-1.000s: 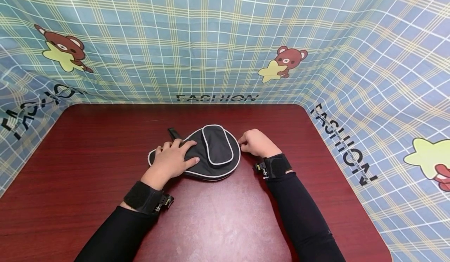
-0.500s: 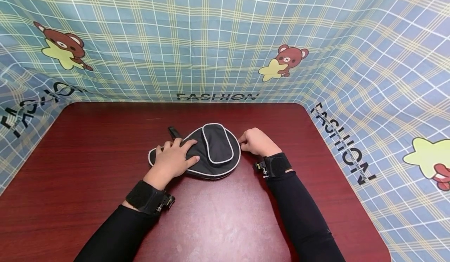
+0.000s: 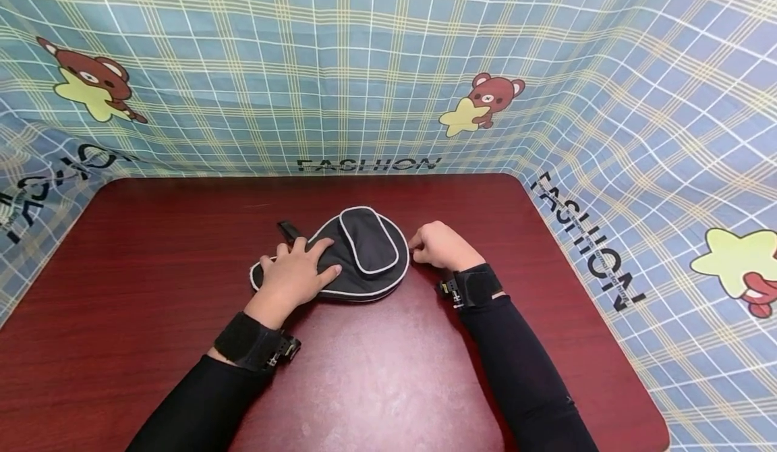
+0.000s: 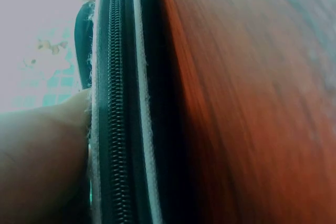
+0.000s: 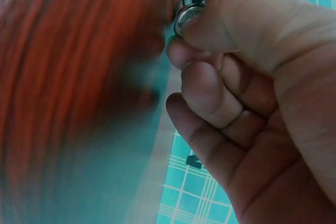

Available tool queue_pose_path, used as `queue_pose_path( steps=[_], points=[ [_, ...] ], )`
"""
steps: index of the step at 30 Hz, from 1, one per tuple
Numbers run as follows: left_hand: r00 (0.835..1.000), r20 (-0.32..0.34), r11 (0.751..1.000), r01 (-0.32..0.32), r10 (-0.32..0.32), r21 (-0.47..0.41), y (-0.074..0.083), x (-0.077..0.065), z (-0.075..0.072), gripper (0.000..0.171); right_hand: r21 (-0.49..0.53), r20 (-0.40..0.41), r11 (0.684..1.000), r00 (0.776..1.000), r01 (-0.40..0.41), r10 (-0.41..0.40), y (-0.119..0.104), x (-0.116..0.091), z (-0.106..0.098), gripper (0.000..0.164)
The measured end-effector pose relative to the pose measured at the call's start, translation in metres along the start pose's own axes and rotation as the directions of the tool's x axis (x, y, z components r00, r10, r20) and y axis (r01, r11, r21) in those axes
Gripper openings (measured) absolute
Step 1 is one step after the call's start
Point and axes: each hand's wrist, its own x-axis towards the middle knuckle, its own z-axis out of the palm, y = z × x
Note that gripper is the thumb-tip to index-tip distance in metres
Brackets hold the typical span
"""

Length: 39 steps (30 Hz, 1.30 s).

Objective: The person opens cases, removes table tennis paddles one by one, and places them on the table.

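Observation:
A black paddle-shaped case (image 3: 349, 263) with white piping lies on the table, its wide round end to the right. On top is a raised pocket (image 3: 369, 239), also edged in white. My left hand (image 3: 291, 276) rests on the narrow part, fingers spread. In the left wrist view, a zipper (image 4: 116, 103) runs along the case's side with its teeth meshed. At the round end, my right hand (image 3: 443, 246) pinches a metal zipper pull (image 5: 188, 17) between thumb and index finger. The other fingers are curled.
A dark strap (image 3: 288, 229) sticks out from the case's far side. The reddish-brown wooden table (image 3: 152, 290) has rounded corners. Checked blue cloth (image 3: 340, 67) with bear prints hangs behind it and along both sides.
The case has shifted slightly, its round end a little farther from the person. The left hand stays on it, and the right hand stays at its right edge. The head view has drifted slightly.

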Motion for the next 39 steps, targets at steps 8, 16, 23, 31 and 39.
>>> queue_pose_path(
  steps=[8,16,23,31,39],
  points=[
    [1.0,-0.013,1.0,0.012,-0.012,0.008,0.004,-0.001,0.0,0.067,0.01,0.011,0.999,0.999,-0.031,0.031,-0.001,-0.003,0.001,0.025],
    [0.999,-0.019,0.999,0.035,-0.035,0.02,0.005,0.0,0.002,0.07,0.027,0.015,1.0,1.0,-0.011,0.011,0.0,-0.004,0.002,0.021],
    [0.997,-0.026,0.997,0.07,-0.07,0.02,0.008,-0.001,0.003,0.073,0.033,0.018,0.999,1.0,-0.018,0.018,-0.001,-0.004,0.002,0.021],
    [0.999,0.011,0.999,0.051,-0.051,0.008,0.006,-0.003,-0.003,0.068,0.041,0.017,0.999,0.999,-0.027,0.027,-0.002,-0.003,0.0,0.021],
    [0.992,0.056,0.994,-0.107,0.109,-0.036,-0.018,-0.001,-0.013,0.057,0.018,0.0,1.0,1.0,-0.009,0.009,0.0,0.0,0.0,0.018]
  ],
)
